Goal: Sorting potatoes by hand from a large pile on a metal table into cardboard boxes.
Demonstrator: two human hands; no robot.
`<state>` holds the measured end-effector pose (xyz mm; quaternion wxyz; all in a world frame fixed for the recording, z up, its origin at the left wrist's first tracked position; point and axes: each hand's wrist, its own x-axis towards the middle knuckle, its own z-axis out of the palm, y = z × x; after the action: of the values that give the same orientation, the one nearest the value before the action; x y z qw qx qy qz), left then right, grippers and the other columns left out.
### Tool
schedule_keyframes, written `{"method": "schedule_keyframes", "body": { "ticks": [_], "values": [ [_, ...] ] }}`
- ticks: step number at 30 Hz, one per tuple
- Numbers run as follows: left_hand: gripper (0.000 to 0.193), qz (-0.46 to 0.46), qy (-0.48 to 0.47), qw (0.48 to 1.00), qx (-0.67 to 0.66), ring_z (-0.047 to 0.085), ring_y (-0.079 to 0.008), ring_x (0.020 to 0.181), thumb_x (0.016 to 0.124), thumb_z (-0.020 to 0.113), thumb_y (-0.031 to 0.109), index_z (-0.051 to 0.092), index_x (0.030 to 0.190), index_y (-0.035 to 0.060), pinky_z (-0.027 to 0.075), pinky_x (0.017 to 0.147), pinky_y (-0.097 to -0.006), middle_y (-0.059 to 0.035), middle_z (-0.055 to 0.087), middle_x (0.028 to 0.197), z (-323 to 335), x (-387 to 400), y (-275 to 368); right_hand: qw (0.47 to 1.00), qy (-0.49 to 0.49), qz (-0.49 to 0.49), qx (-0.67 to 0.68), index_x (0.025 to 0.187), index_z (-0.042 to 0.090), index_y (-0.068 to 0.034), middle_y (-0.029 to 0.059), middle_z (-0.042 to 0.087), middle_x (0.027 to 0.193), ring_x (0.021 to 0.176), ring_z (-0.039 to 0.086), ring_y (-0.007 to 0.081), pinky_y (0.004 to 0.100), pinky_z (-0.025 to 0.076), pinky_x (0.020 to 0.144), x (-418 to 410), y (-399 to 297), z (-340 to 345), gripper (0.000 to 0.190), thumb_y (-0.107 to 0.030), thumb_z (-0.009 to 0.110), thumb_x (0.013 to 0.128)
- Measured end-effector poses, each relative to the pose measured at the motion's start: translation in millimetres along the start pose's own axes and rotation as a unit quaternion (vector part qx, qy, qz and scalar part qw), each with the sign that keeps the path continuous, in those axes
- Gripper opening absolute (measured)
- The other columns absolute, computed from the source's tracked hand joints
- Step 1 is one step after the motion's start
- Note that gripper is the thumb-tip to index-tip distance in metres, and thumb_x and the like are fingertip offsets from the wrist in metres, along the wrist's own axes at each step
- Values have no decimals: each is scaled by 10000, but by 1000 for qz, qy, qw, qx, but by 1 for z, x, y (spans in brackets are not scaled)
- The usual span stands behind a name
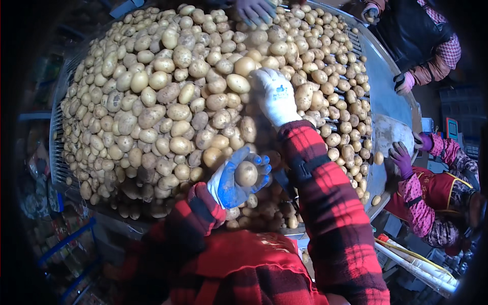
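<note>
A large heap of potatoes spreads over a slatted metal sorting table before me. My left hand, in a white glove with a blue coated palm, is turned palm up. Its fingers curl around a single round potato above the near part of the heap. Farther forward, my right hand rests over the heap, the white back of its glove upward. Its fingertips lie beside a yellowish potato and are partly hidden, so I cannot tell whether they grip one.
Another person's gloved hand reaches over the far edge. At right, a co-worker's purple glove rests by a pale sheet on the metal rim; another person's hand touches the rim above. White tubes lie lower right.
</note>
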<state>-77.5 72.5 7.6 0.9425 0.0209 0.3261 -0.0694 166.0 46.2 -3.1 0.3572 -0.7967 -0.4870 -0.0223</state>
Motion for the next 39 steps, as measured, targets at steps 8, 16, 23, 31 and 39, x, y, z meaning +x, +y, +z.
{"method": "schedule_keyframes", "body": {
  "ticks": [8,16,23,31,39],
  "values": [
    [552,136,-237,892,360,573,-243,1268,995,603,142,434,1520,126,531,981,-346,-117,469,1547,-16,-21,35,934,-234,122,239,1408,572,-74,152,612,1327,1292,561,305,420,448,1088,-50,-42,-49,543,-279,730,930],
    [568,23,8,1000,15,643,-369,1097,954,659,471,527,1396,140,595,796,-410,-157,610,1316,-14,-12,26,970,-171,143,-95,1236,703,-128,181,690,1225,1150,656,336,481,506,924,77,-25,17,455,-438,614,915],
    [710,-1,-117,975,-187,375,-430,1443,891,610,698,630,1349,156,596,794,-414,-137,524,1490,-9,-7,36,914,68,290,275,1319,618,-47,191,673,1188,1149,631,316,408,510,968,-21,-45,-25,516,-398,651,942],
    [710,-36,-112,988,-97,536,-414,1220,853,617,731,651,1315,193,582,773,-399,-139,589,1384,-2,5,31,970,116,216,0,1297,633,-63,173,594,1345,1234,563,370,422,464,1060,-89,-2,-75,445,-140,677,861],
    [733,-21,-92,994,-55,519,-433,1242,872,587,725,623,1336,159,574,807,-428,-159,560,1409,0,-3,33,953,11,304,1,1345,594,-81,121,586,1326,1226,573,329,415,492,1043,-83,92,-67,617,-32,681,736]
  ]
}}
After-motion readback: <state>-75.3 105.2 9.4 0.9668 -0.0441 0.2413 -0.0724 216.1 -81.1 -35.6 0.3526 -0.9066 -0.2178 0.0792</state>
